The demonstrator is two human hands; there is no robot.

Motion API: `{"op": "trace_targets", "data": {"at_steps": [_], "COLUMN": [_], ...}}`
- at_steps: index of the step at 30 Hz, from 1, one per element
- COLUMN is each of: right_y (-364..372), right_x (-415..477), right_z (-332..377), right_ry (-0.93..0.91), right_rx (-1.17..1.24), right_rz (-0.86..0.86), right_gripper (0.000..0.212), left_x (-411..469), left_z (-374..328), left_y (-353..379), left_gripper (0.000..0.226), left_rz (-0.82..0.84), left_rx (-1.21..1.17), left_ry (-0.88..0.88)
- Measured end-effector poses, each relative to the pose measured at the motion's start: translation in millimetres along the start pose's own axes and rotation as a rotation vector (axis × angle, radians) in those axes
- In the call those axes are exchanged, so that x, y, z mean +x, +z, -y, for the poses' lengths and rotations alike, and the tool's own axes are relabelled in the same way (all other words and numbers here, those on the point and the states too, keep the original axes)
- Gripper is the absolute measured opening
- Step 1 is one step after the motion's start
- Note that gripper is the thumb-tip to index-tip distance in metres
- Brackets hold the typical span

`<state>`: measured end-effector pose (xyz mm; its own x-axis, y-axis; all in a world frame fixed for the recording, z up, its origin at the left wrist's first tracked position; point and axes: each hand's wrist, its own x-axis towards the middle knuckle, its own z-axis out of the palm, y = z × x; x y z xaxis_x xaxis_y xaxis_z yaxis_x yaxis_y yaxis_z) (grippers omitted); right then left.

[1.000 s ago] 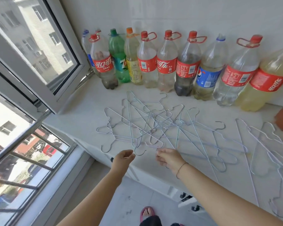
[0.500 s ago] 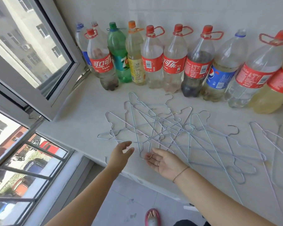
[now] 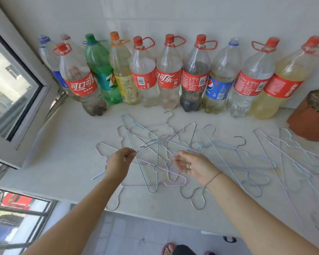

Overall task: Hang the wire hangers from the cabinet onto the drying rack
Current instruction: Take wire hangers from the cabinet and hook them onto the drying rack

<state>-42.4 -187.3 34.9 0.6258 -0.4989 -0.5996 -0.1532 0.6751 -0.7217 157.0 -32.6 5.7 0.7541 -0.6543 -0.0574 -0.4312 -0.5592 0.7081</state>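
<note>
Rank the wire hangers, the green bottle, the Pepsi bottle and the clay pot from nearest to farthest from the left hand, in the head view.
1. wire hangers: at the left hand's fingertips, one seemingly pinched.
2. green bottle: back row, towards the left.
3. Pepsi bottle: back row, right of centre.
4. clay pot: far right of the counter.

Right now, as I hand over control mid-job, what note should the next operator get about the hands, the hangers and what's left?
Left hand: pinches a wire at the left edge of the tangled wire hangers.
Right hand: open, palm up, over the tangle, holding nothing.
Hangers: all lie on the white cabinet top before the bottles; a second cluster lies further right.
Done: none seen hung; drying rack not in view.
Left: untangle, lift and hang each one.
</note>
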Motion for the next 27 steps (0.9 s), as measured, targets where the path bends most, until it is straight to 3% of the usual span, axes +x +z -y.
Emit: {"op": "trace_targets", "data": {"at_steps": [3, 6, 10, 27], "right_y": [-59, -99, -109, -120], "right_x": [8, 3, -17, -19], "right_z": [-13, -29, -51, -72], "right_ry": [-0.106, -0.142, -0.168, -0.288], "right_rx": [-0.266, -0.556, -0.783, -1.056], "right_rz": [-0.287, -0.437, -0.403, -0.319], "right_gripper": [0.013, 0.011, 0.02, 0.012], "left_x": [10, 15, 7, -89], "left_z": [-14, -29, -40, -82], "left_y": [-8, -13, -9, 22], "left_gripper": [0.008, 0.012, 0.012, 0.013], "left_rz": [0.026, -0.004, -0.004, -0.152], "left_rx": [-0.159, -0.262, -0.402, -0.586], "left_ry": [-0.009, -0.023, -0.056, -0.229]}}
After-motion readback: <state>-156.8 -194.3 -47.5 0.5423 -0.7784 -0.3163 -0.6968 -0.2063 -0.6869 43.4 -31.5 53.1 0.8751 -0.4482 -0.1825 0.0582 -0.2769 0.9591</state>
